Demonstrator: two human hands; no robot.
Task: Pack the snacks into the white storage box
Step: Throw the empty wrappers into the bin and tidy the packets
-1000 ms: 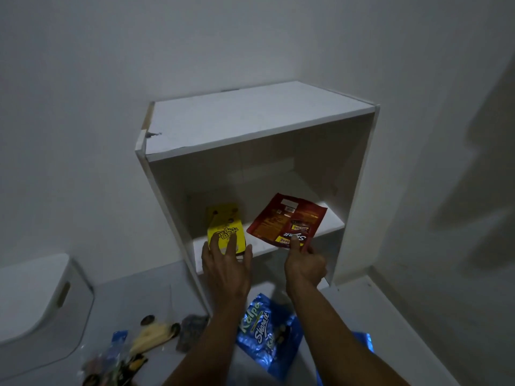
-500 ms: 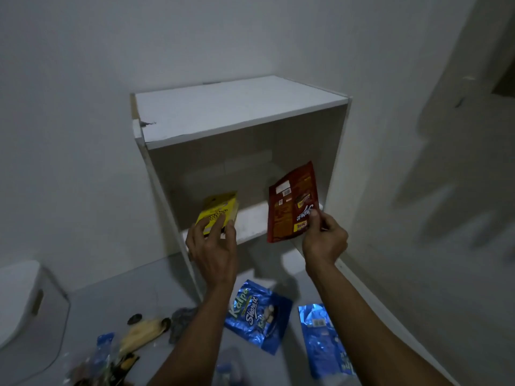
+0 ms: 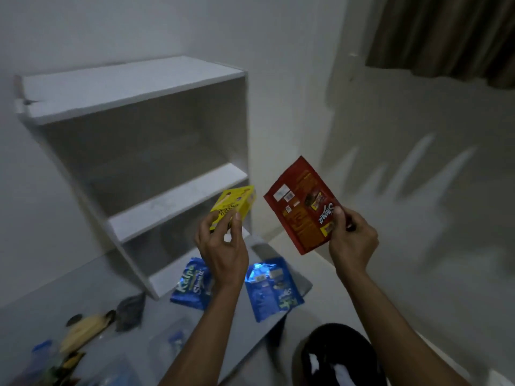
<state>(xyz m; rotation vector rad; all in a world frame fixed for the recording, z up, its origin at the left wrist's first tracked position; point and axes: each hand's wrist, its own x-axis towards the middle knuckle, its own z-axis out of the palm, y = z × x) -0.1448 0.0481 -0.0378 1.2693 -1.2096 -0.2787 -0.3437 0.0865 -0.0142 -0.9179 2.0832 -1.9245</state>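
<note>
Left hand (image 3: 223,246) pinches the yellow box (image 3: 233,205) by its near end, fingers curled round it, held in the air in front of the white shelf unit (image 3: 131,90), just off the front edge of its middle shelf. Right hand (image 3: 351,237) grips the red pouch (image 3: 303,204) at its lower right edge, thumb on the printed face, fingers behind; pouch is up in the air, tilted, clear of the shelf. Two blue snack bags (image 3: 271,288) lie flat on the floor at the unit's bottom front corner; more wrappers (image 3: 83,330) sit near the lower left, too blurred to name. White storage box not in view. Handling, as a guess: the box is light and stiff cardboard, so an end pinch is fine but squeezing could dent it. The pouch is light, floppy and slick film; an edge grip lets it flap, so hold near the seam or support the flat face. The blue bags likely crinkle and slide; take them by a sealed edge.
</note>
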